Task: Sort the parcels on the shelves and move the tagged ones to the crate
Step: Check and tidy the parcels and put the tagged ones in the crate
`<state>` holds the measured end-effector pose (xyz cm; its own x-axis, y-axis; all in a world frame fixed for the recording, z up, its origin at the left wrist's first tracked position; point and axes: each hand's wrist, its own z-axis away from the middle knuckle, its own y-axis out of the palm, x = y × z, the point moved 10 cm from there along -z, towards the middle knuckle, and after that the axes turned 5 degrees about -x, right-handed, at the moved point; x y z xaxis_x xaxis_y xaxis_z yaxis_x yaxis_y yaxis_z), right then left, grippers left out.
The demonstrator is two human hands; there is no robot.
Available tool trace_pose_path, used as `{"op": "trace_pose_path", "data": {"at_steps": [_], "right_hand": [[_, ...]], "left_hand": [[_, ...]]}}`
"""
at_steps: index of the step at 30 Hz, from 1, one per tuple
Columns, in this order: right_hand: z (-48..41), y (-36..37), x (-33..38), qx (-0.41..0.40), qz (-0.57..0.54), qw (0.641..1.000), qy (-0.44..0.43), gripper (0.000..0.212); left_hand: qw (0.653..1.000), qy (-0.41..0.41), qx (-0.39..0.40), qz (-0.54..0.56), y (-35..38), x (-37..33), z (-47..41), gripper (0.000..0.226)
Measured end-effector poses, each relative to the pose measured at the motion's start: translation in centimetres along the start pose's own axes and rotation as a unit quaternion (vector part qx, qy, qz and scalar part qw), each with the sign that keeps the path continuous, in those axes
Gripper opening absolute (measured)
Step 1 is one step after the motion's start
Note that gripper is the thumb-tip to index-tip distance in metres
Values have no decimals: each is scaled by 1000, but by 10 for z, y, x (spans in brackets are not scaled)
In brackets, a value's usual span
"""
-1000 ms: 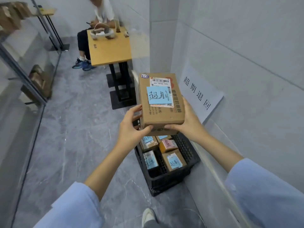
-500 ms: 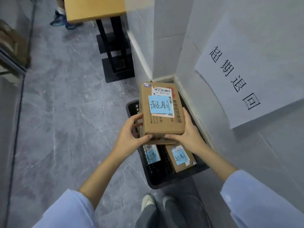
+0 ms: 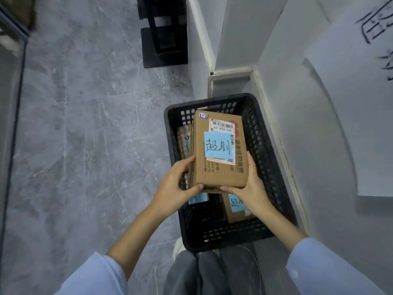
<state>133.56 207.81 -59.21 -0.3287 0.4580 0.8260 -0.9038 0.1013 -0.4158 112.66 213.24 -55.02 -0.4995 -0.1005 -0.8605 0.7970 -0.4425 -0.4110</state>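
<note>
Head view: tagged parcel (image 3: 220,150) has come down over the middle of the crate (image 3: 263,145) (a second ago it was held well above). Left hand (image 3: 172,188) and right hand (image 3: 251,186) grip its near corners. It probably only needs setting down on the parcels already inside (image 3: 236,207).

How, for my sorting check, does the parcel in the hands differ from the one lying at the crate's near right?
The held parcel is gripped by the left hand and right hand over the crate; the lying parcel rests inside it. The held parcel shows its whole top, barcode label included; the lying parcel is partly hidden by the right hand. Both are brown cardboard with a blue handwritten note.
</note>
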Motion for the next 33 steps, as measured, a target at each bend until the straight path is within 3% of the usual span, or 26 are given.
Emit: {"op": "trace_pose_path", "data": {"at_steps": [12, 21, 26, 33], "right_hand": [[-77, 50, -32, 52, 96, 993, -51, 131], [-124, 98, -52, 60, 143, 986, -58, 124], [-127, 94, -55, 78, 172, 980, -60, 123], [-126, 77, -7, 140, 237, 959, -61, 113]], "left_hand": [[985, -20, -122, -123, -47, 56, -9, 69], [978, -65, -178, -84, -67, 85, 5, 60], [978, -78, -179, -67, -63, 82, 7, 59], [974, -64, -161, -144, -79, 44, 3, 56]]}}
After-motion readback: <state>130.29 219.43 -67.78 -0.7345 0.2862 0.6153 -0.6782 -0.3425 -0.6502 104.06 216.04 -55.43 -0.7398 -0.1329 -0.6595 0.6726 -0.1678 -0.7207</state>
